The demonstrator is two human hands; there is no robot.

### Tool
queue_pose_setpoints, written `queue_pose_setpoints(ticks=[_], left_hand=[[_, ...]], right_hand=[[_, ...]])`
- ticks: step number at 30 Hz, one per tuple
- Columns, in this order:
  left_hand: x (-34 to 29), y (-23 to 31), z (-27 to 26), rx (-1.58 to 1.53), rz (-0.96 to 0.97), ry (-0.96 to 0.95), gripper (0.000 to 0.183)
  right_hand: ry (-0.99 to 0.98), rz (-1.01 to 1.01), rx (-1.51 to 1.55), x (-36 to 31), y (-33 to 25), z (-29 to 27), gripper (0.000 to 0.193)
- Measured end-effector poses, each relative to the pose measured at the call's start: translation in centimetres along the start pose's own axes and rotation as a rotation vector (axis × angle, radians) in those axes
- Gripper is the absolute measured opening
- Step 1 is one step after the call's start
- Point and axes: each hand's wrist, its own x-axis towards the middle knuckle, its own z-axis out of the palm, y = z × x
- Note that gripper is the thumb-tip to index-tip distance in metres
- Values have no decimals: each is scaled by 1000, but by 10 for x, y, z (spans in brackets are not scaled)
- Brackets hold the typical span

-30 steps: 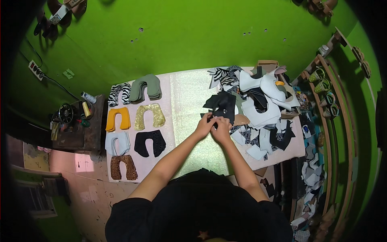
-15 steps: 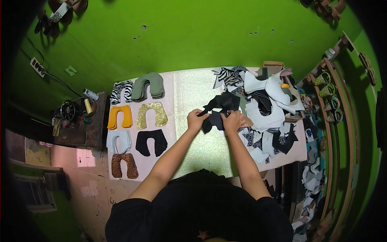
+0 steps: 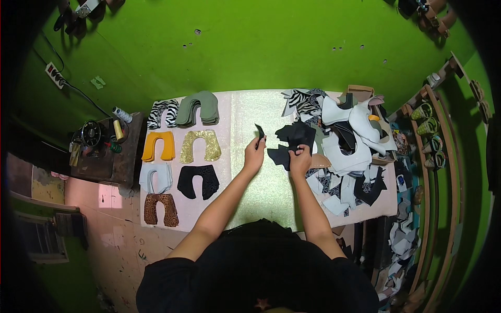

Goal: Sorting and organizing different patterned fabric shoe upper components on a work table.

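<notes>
In my left hand (image 3: pixel 254 156) I pinch a small, narrow black scrap (image 3: pixel 259 132), raised above the shimmering strip of cloth in the middle of the table. My right hand (image 3: pixel 300 160), fingers closed, grips the lower edge of a larger black offcut (image 3: pixel 298 134) with jagged left edges. A gap separates the two black pieces. Just right of that hand lies a tan scrap (image 3: pixel 320 161) at the border of a heap of white, black and zebra-striped offcuts (image 3: pixel 348 154).
Left on the table (image 3: pixel 225 109) sit horseshoe-shaped stacks: zebra (image 3: pixel 155 116), olive (image 3: pixel 189 109), orange (image 3: pixel 151 146), gold (image 3: pixel 188 147), white (image 3: pixel 162 172), black (image 3: pixel 183 182) and leopard (image 3: pixel 152 208). A dark side table (image 3: pixel 107 169) holds thread spools. Shoes hang on a wooden rack (image 3: pixel 441 130) at right.
The black material between my hands has come apart. My left hand has moved slightly left and up with the small scrap; my right hand keeps the larger offcut.
</notes>
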Motion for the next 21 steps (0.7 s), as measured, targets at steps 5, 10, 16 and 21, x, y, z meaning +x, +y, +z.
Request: queue_pose_setpoints(ticks=[5,10,16,21], left_hand=[[-8,1,3,16,30,-82,28],[-28,2,4,-168,-27,-206,26],[-51,28,-13,-471,-345,-449,37],[-66,21,-27,-653,-494,-389,36]], right_hand=[[-26,-184,380,-5,0,-8,18],[-62,-229,441,-28,-46,-39,18],[-359,-514,302,-59,-60,-50,32],[-398,-712,233,-83,-69,-63,33]])
